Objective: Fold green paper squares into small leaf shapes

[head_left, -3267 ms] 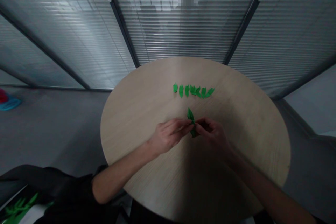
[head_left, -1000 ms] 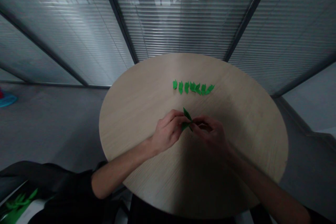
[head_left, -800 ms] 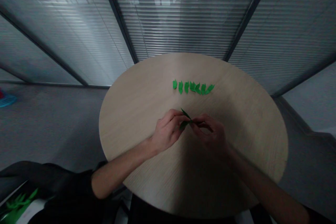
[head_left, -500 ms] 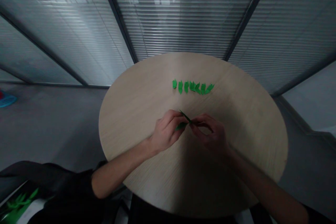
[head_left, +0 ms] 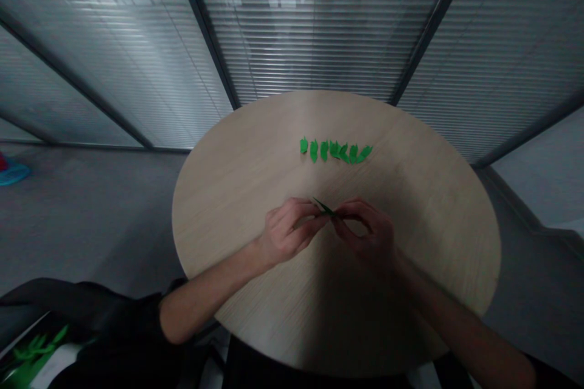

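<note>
Gently: our left hand point(head_left: 286, 234) and right hand point(head_left: 366, 236) both pinch the paper point(head_left: 323, 206) between them; we'd best crease it slowly, grips close.

Green paper piece point(head_left: 323, 206) was tipped from upright to nearly flat and mostly covered by left hand point(head_left: 286, 234) fingers

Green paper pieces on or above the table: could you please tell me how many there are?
8: seven in a row on the far side of the table, the right ones overlapping, so more may be hidden; one piece pinched between the left hand and right hand.
</note>
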Demonstrator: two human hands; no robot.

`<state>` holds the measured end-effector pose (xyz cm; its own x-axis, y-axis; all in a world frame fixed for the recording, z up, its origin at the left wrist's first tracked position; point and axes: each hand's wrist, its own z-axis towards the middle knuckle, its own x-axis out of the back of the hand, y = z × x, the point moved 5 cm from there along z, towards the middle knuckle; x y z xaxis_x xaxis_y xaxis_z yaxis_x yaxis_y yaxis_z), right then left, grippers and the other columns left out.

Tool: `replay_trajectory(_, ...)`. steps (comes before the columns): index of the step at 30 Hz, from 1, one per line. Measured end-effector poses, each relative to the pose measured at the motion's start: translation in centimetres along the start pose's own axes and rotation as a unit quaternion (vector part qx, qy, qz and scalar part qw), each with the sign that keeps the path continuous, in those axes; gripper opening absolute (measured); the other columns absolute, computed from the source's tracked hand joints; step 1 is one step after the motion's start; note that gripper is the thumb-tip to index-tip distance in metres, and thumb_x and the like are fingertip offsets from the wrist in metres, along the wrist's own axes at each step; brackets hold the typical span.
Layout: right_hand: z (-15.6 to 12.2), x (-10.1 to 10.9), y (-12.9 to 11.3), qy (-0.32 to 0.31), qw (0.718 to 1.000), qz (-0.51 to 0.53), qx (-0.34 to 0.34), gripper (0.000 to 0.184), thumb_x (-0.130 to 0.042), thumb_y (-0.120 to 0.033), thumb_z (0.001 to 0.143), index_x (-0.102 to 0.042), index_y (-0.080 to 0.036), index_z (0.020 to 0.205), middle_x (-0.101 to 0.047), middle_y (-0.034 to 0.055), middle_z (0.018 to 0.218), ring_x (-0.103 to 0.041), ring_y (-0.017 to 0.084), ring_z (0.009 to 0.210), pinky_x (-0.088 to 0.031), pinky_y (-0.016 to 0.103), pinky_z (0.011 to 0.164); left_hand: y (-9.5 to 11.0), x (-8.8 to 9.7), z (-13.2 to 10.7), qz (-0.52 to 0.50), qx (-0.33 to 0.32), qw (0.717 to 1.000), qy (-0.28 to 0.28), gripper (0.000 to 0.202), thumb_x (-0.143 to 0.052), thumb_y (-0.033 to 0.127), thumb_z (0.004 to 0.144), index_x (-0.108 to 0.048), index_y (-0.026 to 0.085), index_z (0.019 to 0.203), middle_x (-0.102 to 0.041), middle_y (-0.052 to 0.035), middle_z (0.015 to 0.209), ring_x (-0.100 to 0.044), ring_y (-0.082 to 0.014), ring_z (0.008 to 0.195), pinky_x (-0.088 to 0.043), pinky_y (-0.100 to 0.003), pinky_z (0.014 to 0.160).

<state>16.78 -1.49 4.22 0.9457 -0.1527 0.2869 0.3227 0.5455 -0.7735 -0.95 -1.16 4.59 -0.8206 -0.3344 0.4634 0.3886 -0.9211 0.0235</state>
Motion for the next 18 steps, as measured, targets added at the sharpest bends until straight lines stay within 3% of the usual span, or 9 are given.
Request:
replay_trajectory(6,-0.23,-0.12,0.53,0.003,1.0,0.007,0.011,0.006,-0.07,-0.017,0.088,-0.07,-0.023,0.088,-0.073,0.0004,0.08,-0.073,0.015,0.068,-0.065,0.026,0.064,0.12,0.11,0.14,0.011,-0.009,1.0,-0.022,0.016,-0.054,0.017,0.108,-0.07,0.015,0.112,-0.074,-0.0081,0.096,-0.074,-0.0193,0.089,-0.062,-0.029,0.069)
replay_trajectory(13,-0.24,-0.16,0.45,-0.006,0.999,0.017,0.036,0.012,-0.07,-0.012,0.089,-0.072,-0.023,0.094,-0.074,0.0002,0.084,-0.075,0.013,0.07,-0.066,0.022,0.067,0.32,0.25,0.55,0.006,-0.018,1.0,-0.015,0.012,-0.059,0.015,0.105,-0.071,0.012,0.104,-0.074,-0.0106,0.099,-0.074,-0.0205,0.093,-0.063,-0.029,0.071)
replay_trajectory(18,-0.24,-0.19,0.55,-0.011,0.999,0.03,0.016,0.01,-0.072,-0.013,0.089,-0.073,-0.022,0.092,-0.075,0.0002,0.082,-0.076,0.013,0.068,-0.066,0.023,0.066,0.34,0.16,0.38,0.004,-0.02,1.0,-0.016,0.016,-0.056,0.016,0.107,-0.071,0.013,0.103,-0.075,-0.0102,0.098,-0.074,-0.0197,0.092,-0.062,-0.028,0.07)
